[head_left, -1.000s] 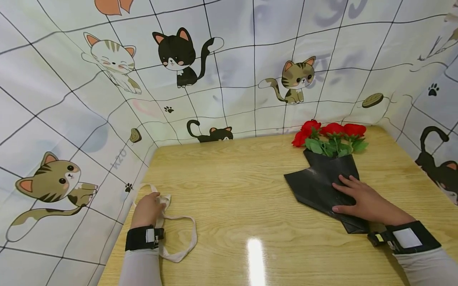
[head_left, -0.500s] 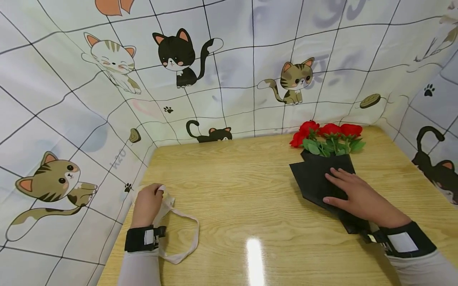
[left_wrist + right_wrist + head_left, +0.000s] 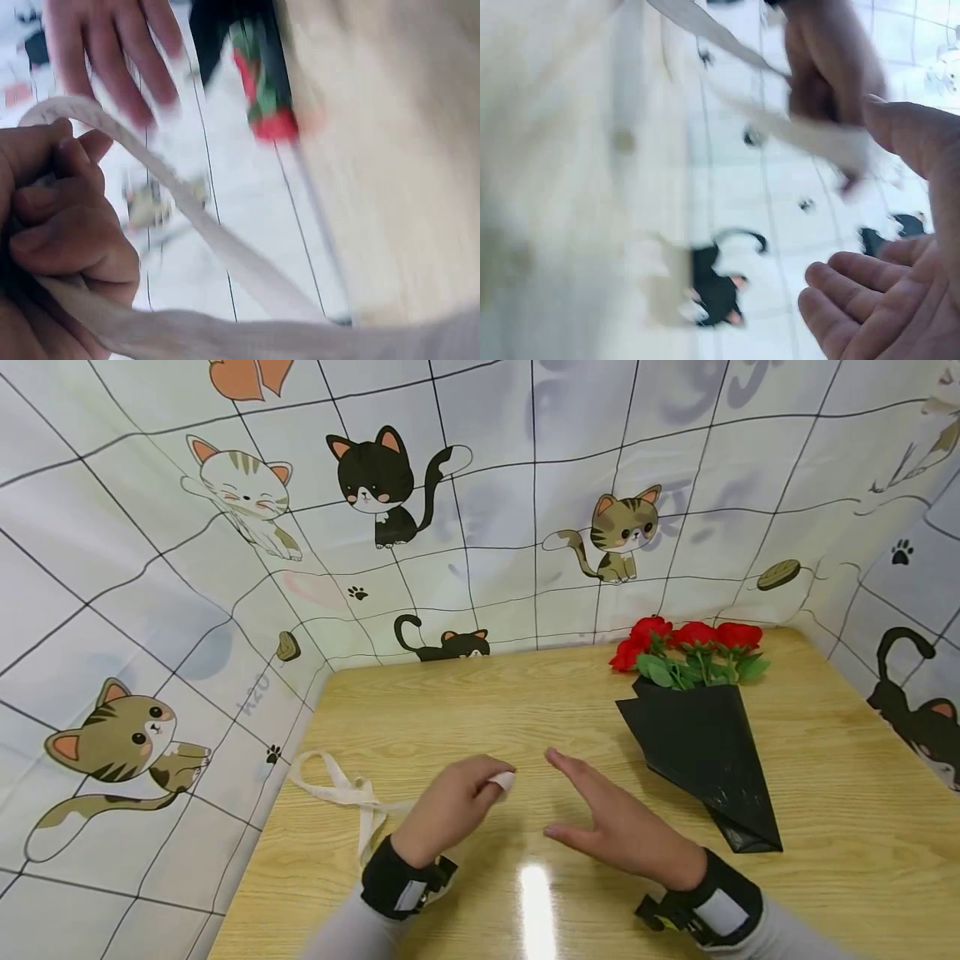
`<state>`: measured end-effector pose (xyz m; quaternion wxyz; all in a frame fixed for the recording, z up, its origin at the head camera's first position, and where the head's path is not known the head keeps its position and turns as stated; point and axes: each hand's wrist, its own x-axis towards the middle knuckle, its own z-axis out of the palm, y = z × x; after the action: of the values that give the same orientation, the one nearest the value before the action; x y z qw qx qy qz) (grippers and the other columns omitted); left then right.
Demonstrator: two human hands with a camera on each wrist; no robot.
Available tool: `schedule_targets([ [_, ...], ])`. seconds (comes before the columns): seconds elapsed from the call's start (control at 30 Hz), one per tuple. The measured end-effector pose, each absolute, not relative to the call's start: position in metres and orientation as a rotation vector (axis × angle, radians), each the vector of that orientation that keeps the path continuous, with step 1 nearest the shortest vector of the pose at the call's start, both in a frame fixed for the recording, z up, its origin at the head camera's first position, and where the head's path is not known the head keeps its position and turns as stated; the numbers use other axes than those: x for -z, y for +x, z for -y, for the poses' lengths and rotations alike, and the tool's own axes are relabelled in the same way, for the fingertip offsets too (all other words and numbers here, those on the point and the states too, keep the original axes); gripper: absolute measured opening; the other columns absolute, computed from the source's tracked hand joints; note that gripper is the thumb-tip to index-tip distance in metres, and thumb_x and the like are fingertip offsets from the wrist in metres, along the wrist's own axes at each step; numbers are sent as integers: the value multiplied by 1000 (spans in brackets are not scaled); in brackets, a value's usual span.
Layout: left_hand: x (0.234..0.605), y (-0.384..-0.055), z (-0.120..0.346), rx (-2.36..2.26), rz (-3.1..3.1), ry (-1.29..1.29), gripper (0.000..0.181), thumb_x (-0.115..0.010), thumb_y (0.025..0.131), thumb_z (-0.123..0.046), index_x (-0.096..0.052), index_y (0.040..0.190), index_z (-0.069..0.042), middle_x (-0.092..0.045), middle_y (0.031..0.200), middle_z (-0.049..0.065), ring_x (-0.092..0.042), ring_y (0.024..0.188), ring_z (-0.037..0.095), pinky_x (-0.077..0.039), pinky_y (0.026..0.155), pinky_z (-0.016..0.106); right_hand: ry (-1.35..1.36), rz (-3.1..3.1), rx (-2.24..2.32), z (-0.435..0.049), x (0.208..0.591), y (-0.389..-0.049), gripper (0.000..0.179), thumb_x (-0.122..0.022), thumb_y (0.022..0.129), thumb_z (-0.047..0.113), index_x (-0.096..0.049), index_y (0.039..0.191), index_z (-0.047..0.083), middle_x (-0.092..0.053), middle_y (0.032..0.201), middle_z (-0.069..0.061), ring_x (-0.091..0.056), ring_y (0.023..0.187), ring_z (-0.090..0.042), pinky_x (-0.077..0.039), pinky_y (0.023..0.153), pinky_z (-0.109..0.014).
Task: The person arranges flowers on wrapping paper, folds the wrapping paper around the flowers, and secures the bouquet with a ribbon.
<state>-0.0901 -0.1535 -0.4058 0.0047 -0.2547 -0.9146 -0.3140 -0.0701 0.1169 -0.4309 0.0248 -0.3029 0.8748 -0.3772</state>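
Observation:
A cream cloth ribbon (image 3: 341, 792) trails over the left of the table and runs up into my left hand (image 3: 457, 802). Thumb and curled fingers pinch it, and a short loop pokes out beyond the thumb. In the left wrist view two lengths of the ribbon (image 3: 225, 244) lead away from the curled fingers. My right hand (image 3: 626, 827) faces the left one across a small gap, thumb and fingers spread, holding nothing. To its right lies a bouquet of red roses (image 3: 693, 633) with green leaves, wrapped in black paper (image 3: 705, 735).
The wooden table (image 3: 525, 710) reaches back to a wall sheet (image 3: 502, 527) printed with cartoon cats and grid lines. The bouquet lies at the table's right side, its flowers toward the back edge. Light glares off the front middle.
My left hand has lifted the ribbon and carried it right to the table's middle. My right hand has left the black wrapping and moved left toward it.

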Motion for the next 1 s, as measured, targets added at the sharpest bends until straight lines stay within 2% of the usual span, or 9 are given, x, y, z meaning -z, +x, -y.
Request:
schedule_targets([
  [0.1, 410, -84, 125, 1002, 2878, -1018, 16, -66, 102, -10, -73, 115, -15, -73, 106, -5, -64, 90, 4, -54, 81, 22, -865, -2405, 1423, -98, 444, -67, 102, -73, 95, 48, -8, 169, 23, -29, 171, -8, -38, 153, -27, -43, 117, -42],
  [0.17, 414, -83, 115, 1002, 2897, -1074, 13, -68, 99, -8, -71, 110, -16, -72, 101, -6, -59, 83, 2, -50, 77, 18, -834, -2185, 1591, -92, 453, -68, 97, -72, 99, 37, -7, 169, 19, -35, 166, -14, -48, 147, -25, -49, 111, -35],
  [0.27, 419, -85, 112, 1022, 2929, -1050, 13, -70, 98, -8, -69, 107, -16, -70, 98, -6, -54, 78, 1, -47, 72, 16, -755, -1998, 1711, -94, 462, -72, 66, -64, 105, 24, -32, 161, 8, -62, 135, -21, -70, 107, -13, -59, 83, -24],
  [0.33, 422, -87, 115, 1072, 2944, -1048, 9, -70, 100, -12, -70, 107, -18, -69, 95, -7, -52, 75, 0, -46, 71, 16, -714, -1956, 1722, -99, 466, -76, 38, -61, 107, 20, -55, 140, 2, -68, 98, -15, -62, 71, -5, -54, 60, -22],
  [0.4, 424, -91, 121, 1154, 2958, -1081, 5, -69, 101, -17, -70, 106, -19, -67, 90, -8, -49, 69, 0, -44, 66, 16, -708, -1986, 1662, -106, 468, -80, 22, -61, 106, 22, -65, 114, 3, -58, 73, -3, -45, 54, -1, -41, 49, -21],
  [0.47, 427, -93, 127, 1273, 2976, -1143, 4, -69, 102, -25, -69, 104, -21, -63, 84, -11, -47, 65, -1, -42, 62, 16, -727, -1954, 1620, -113, 468, -84, 20, -63, 105, 23, -65, 101, 4, -48, 67, 6, -37, 52, -1, -33, 47, -22],
  [0.57, 428, -96, 136, 1449, 3003, -1218, 15, -68, 102, -33, -69, 99, -19, -55, 77, -13, -44, 61, -1, -39, 59, 17, -796, -1835, 1615, -122, 469, -86, 23, -59, 107, 18, -64, 96, -1, -42, 65, 9, -35, 52, -1, -29, 46, -24],
  [0.83, 428, -100, 155, 1528, 3018, -1145, 32, -57, 108, -33, -69, 99, -5, -42, 70, -10, -37, 57, 2, -34, 58, 19, -839, -1653, 1698, -141, 467, -88, 34, -44, 112, 11, -55, 100, -18, -32, 62, -17, -34, 48, -4, -25, 40, -27],
  [1.0, 423, -108, 184, 1592, 2935, -1012, 25, -57, 108, -32, -69, 95, -14, -38, 69, -8, -35, 57, 5, -35, 61, 21, -789, -1677, 1719, -167, 462, -86, 29, -42, 112, 9, -62, 104, -11, -36, 62, -14, -34, 45, -13, -33, 39, -25],
])
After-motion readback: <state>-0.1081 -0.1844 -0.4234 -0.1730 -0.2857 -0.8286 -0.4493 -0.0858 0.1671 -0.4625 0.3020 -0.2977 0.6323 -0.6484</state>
